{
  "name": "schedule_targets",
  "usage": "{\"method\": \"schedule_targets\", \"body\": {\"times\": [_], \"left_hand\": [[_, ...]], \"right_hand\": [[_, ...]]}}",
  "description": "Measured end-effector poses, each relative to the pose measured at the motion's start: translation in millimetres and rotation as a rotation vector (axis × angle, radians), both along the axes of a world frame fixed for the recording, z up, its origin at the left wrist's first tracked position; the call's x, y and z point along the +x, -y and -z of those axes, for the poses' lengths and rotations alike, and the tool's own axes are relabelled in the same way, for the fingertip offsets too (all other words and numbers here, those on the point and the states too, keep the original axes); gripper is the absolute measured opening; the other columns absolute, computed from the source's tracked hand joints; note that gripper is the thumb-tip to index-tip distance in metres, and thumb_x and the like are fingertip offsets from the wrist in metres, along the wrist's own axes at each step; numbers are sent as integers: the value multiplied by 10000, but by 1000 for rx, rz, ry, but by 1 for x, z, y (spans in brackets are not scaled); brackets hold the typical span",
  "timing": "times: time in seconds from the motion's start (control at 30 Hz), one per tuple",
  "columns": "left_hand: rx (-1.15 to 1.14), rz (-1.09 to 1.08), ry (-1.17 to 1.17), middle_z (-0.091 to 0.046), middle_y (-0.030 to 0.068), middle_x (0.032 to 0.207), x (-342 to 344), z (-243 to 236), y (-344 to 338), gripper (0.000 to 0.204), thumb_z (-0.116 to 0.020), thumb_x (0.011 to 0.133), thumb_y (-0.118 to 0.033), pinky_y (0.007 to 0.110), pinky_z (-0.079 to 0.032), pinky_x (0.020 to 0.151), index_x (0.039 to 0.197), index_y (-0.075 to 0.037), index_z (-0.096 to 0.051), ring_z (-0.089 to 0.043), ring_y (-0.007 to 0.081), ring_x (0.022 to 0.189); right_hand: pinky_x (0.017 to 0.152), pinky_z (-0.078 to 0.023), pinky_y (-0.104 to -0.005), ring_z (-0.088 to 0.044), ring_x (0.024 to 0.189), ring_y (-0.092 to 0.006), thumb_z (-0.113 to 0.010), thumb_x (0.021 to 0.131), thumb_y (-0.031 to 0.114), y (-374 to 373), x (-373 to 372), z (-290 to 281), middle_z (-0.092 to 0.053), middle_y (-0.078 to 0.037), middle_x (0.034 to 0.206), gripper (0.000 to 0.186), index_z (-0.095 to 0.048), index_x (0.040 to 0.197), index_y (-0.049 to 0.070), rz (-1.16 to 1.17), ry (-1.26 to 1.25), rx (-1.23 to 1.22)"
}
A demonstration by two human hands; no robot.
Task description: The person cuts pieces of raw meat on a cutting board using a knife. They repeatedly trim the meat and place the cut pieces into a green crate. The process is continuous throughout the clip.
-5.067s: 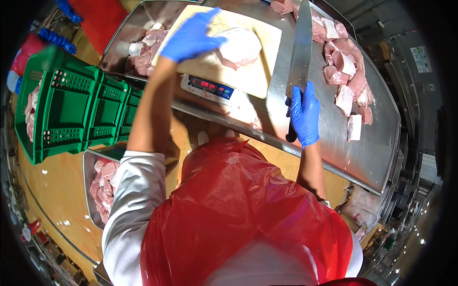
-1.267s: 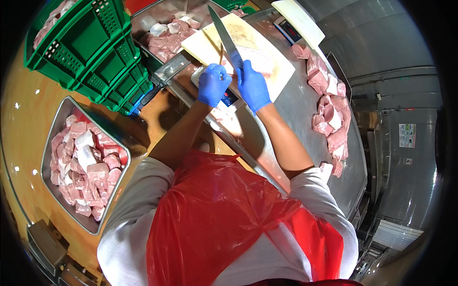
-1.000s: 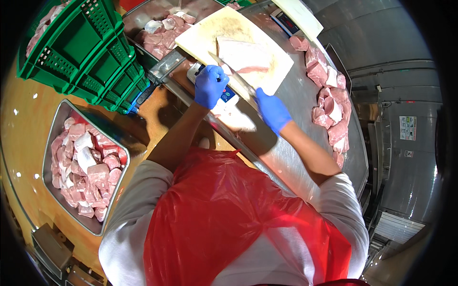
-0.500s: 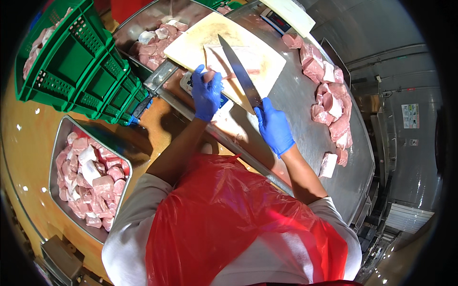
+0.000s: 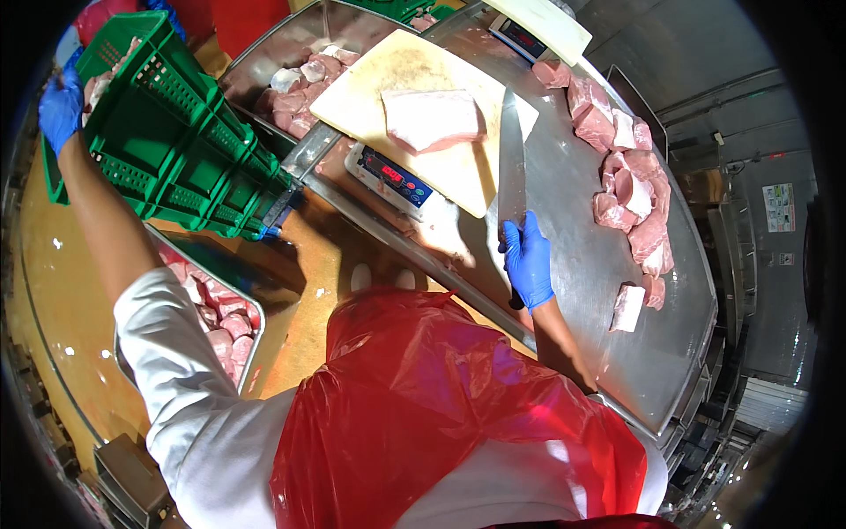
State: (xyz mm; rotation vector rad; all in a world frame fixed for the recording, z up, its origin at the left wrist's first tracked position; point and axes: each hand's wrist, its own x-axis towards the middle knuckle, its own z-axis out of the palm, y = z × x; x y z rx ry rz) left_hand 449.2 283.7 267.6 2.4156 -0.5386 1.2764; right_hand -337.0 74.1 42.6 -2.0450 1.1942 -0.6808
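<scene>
My right hand [image 5: 529, 264], in a blue glove, grips a long, broad-bladed butcher's knife [image 5: 511, 167]. Its blade points away from me and lies across the right edge of the cream cutting board [image 5: 352, 101]. A pale, fat-topped slab of pork [image 5: 432, 119] rests on the board, touched by neither hand. Far to the left, my gloved left hand [image 5: 60, 110] reaches out at the outer rim of the top green crate [image 5: 145, 128]. Its fingers are too small and dark at the picture's edge to show their grip. Cut meat shows inside that crate.
A digital scale [image 5: 392, 179] sits by the board's near edge. Pork chunks [image 5: 648, 189] line the steel table's right side. Metal tubs of meat stand beyond the board and on the left [image 5: 256, 339]. Another scale [image 5: 520, 40] is at the back.
My left hand has left the pork and swung far left to the crate. The knife has moved right, off the slab, and points more straight ahead. The scale beside the board is now uncovered.
</scene>
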Motion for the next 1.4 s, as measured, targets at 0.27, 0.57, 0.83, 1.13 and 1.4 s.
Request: {"method": "schedule_targets", "body": {"times": [0.27, 0.57, 0.83, 1.13, 1.4], "left_hand": [[-3, 1721, -602, -664, 156, 1222, -306, 204, 244, 355, -638, 918, -89, 364, -504, 993, 1273, -72, -636, -642, 298, 1120], [206, 1456, -767, -675, 174, 1091, -407, 273, 230, 262, -621, 905, -111, 428, -505, 923, 1156, -39, -646, -647, 354, 1003], [-139, 1374, -357, -676, 140, 1004, -471, 293, 192, 379, -764, 796, -131, 437, -558, 793, 1153, -77, -648, -674, 330, 913], [-155, 1254, -447, -698, 123, 917, -478, 305, 204, 235, -781, 762, -86, 393, -554, 729, 977, -53, -693, -684, 301, 824], [-380, 1153, -620, -657, 108, 782, -471, 313, 198, 135, -754, 766, -121, 396, -544, 686, 861, -58, -683, -651, 290, 706]], "right_hand": [[509, -438, -272, -534, 578, -113, -493, 1057, 150, 59, 95, -23, -585, -60, 766, 161, -513, 1121, 5, 17, 477, 394], [539, -494, -303, -597, 608, -149, -519, 1045, 140, 168, 128, -6, -620, -78, 833, 141, -517, 1123, 23, 49, 687, 271], [597, -505, -535, -648, 671, -464, -508, 1023, 193, 47, 111, -12, -635, -285, 743, 238, -477, 1138, -13, -225, -218, -291], [731, -525, -541, -663, 840, -481, -427, 1007, 198, 38, 147, -18, -667, -303, 870, 235, -498, 1092, -9, -283, -404, -140], [622, -520, -543, -662, 717, -469, -531, 933, 101, 1, 7, -98, -656, -284, 778, 238, -457, 1132, -7, -494, -988, -82]]}}
